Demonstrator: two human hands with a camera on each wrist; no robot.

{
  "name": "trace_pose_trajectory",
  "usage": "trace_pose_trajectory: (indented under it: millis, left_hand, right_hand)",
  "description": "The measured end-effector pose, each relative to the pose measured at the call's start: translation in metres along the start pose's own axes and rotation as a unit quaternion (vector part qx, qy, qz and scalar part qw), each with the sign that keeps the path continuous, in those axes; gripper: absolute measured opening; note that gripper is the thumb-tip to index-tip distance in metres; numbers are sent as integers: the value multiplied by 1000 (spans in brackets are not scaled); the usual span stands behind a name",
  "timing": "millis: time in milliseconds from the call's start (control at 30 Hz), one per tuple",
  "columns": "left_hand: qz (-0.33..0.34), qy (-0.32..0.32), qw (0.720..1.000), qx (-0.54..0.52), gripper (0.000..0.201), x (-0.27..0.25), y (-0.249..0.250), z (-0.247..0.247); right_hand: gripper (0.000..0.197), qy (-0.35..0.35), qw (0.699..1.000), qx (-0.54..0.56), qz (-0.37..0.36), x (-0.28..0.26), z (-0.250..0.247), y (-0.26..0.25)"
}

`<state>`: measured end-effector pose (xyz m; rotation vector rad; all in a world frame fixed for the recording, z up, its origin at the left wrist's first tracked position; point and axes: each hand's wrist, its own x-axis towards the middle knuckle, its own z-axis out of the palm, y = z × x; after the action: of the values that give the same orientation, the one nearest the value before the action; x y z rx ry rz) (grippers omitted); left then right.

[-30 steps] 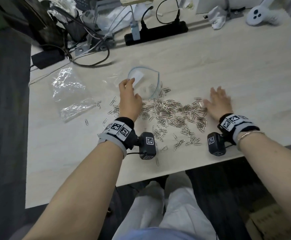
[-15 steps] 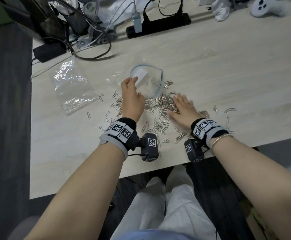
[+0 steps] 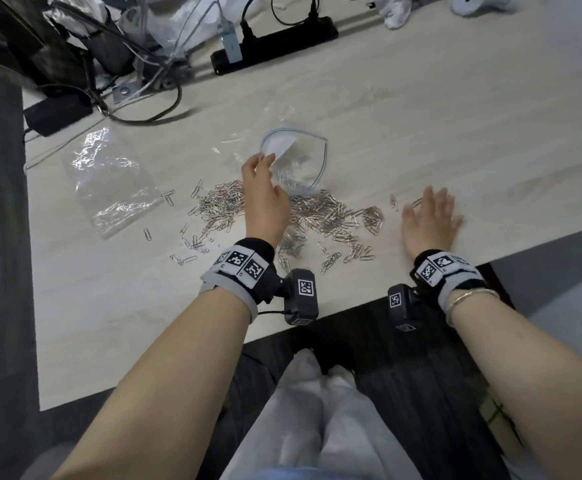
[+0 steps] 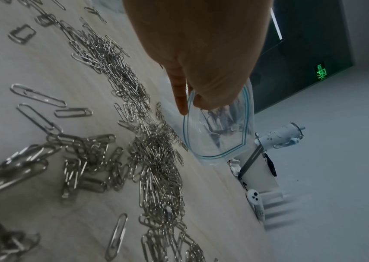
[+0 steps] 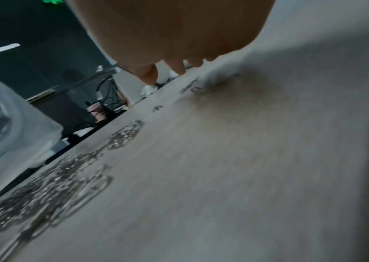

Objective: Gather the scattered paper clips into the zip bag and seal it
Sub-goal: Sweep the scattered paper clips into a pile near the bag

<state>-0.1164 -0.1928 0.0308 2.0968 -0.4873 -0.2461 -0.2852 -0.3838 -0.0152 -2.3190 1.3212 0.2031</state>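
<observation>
A clear zip bag (image 3: 300, 161) with a blue seal line lies on the pale wooden table (image 3: 421, 116), its mouth held wide toward a heap of silver paper clips (image 3: 320, 216). My left hand (image 3: 265, 199) pinches the bag's near rim; in the left wrist view my left hand (image 4: 199, 76) has its thumb and fingers on the zip bag (image 4: 219, 134), with a few clips inside. The heap of paper clips (image 4: 156, 156) spreads just before the opening. My right hand (image 3: 428, 220) lies flat and empty on the table, right of the heap, fingers spread beside two stray clips (image 3: 393, 201).
A second crumpled clear bag (image 3: 109, 181) lies at the left with loose clips around it. A black power strip (image 3: 275, 43), tangled cables (image 3: 137, 64) and a black adapter (image 3: 57, 112) crowd the back left. The table's front edge (image 3: 351, 306) runs just behind my wrists.
My right hand swept left into the heap, then drew back out to the right, leaving the clips bunched closer to the bag's mouth. My left hand stayed on the bag's rim.
</observation>
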Motion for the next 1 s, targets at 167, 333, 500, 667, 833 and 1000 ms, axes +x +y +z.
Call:
trace_pose_trajectory:
  millis: [167, 333, 500, 667, 833, 1000]
  left_hand:
    - [-15, 4, 1000, -7, 56, -11, -2, 6]
    - [-18, 15, 1000, -6, 55, -31, -2, 5]
    - [-26, 24, 999, 10, 53, -46, -7, 1]
    - [-14, 61, 998, 5, 53, -49, -7, -13]
    - [-18, 106, 994, -20, 51, -48, 6, -29]
    - [-25, 156, 987, -28, 50, -43, 0, -60]
  right_hand:
    - [67, -43, 998, -44, -34, 0, 17, -8]
    - [70, -75, 989, -64, -109, -5, 25, -26]
    - [72, -117, 971, -72, -198, -27, 40, -52]
    - [76, -149, 952, -43, -265, -49, 54, -71]
    - [76, -104, 968, 50, -222, -48, 46, -49]
    - [73, -129, 965, 57, -221, -40, 41, -55]
